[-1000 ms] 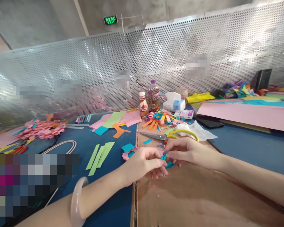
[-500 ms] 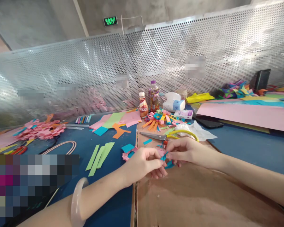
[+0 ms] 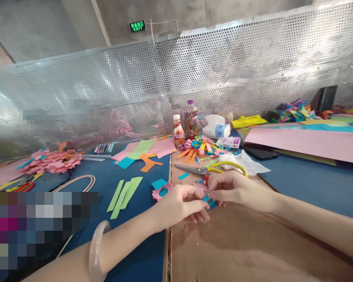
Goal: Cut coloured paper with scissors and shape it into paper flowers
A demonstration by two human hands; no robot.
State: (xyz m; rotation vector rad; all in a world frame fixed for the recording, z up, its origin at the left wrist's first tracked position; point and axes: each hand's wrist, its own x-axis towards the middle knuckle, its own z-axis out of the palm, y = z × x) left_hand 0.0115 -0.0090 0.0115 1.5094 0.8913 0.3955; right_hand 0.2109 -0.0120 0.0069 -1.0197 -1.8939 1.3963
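Observation:
My left hand [image 3: 179, 203] and my right hand [image 3: 235, 188] meet over the brown tabletop [image 3: 238, 246], both pinching a small blue paper piece [image 3: 209, 202] between their fingertips. Most of the paper is hidden by my fingers. A pale bangle [image 3: 95, 250] sits on my left wrist. Just behind my hands lie scissors with yellow handles [image 3: 206, 169]. A small pink and blue folded paper shape [image 3: 160, 192] rests to the left of my left hand.
Green paper strips [image 3: 125, 192], a blue square [image 3: 159, 183] and pink and orange sheets lie on the blue mat [image 3: 111, 184]. Two bottles [image 3: 185, 127], a tissue pack [image 3: 219, 127], a colourful paper flower [image 3: 200, 147] and a large pink sheet [image 3: 306, 143] stand before a perforated metal screen [image 3: 194, 78].
My fingertips have drawn closer together and lowered the blue paper piece slightly toward the table. Both forearms have barely moved.

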